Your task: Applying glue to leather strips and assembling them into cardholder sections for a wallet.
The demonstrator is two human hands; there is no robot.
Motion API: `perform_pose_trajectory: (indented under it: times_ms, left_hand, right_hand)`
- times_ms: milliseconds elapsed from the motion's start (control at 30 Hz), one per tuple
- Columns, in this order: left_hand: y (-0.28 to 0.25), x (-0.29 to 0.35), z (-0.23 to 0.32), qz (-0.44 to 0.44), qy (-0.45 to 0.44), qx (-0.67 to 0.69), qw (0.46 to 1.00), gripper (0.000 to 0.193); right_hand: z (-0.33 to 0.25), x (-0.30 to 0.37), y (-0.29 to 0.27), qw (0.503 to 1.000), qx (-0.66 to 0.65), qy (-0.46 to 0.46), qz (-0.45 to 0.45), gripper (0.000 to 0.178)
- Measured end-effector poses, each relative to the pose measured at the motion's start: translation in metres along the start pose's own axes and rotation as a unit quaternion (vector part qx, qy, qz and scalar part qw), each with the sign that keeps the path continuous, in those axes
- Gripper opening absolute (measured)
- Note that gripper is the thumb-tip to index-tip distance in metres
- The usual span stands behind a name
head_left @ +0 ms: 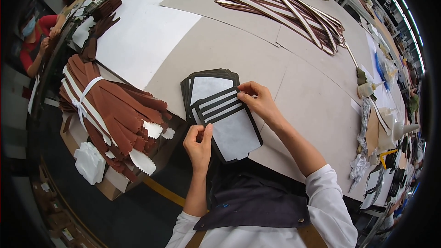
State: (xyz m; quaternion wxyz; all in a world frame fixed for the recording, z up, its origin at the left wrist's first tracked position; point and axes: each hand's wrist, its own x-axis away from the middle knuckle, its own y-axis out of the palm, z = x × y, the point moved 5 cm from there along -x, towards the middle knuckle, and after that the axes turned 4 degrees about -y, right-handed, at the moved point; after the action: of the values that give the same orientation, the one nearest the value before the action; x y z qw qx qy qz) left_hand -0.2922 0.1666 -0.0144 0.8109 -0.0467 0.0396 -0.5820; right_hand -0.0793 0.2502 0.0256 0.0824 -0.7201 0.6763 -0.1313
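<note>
Between my hands is a piece with several dark bands and pale stripes (223, 103), lying slantwise over a dark-edged, pale grey panel (236, 133). I cannot tell whether the two are joined. My left hand (199, 148) pinches the banded piece at its near left corner, thumb against the fingers. At its right end, my right hand (258, 103) grips the edge between thumb and fingertips. Behind and partly under them sits a stack of similar dark-edged panels (211, 82), its lower part covered.
A tied bundle of brown strips (108, 105) rests on a cardboard box (120, 184) at left. Long brown and white strips (275, 11) lie across the far table (317, 110). Glue bottles (367, 89) stand at right. Other people work at far left and at the far edge.
</note>
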Motion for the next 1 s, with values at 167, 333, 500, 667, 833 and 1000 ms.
perform_pose_trajectory:
  times_ms: [167, 333, 500, 667, 833, 1000]
  left_hand:
    - [0.001, 0.001, 0.002, 0.007, 0.016, -0.01, 1.0, 0.026]
    - [0.0, 0.0, 0.006, 0.017, 0.023, -0.014, 0.999, 0.026]
    - [0.001, 0.003, 0.006, 0.021, 0.008, -0.011, 1.0, 0.018]
    - [-0.003, 0.007, 0.0, -0.002, -0.059, 0.179, 0.982, 0.02]
    - [-0.017, 0.014, 0.001, -0.089, -0.003, 0.188, 0.978, 0.013]
    - [-0.021, 0.012, -0.004, -0.037, 0.002, 0.105, 0.994, 0.022]
  right_hand:
    - [-0.001, 0.006, 0.001, 0.997, 0.01, -0.077, 0.028, 0.021]
    - [0.012, 0.008, 0.006, 1.0, 0.007, -0.005, -0.024, 0.019]
    - [-0.01, 0.033, 0.005, 0.994, 0.019, -0.102, -0.036, 0.01]
    - [-0.056, 0.074, 0.006, 0.893, 0.172, -0.415, -0.006, 0.031]
    - [-0.071, 0.092, 0.009, 0.904, 0.115, -0.409, -0.051, 0.027]
    - [-0.013, 0.054, 0.02, 0.997, -0.044, -0.055, -0.033, 0.016]
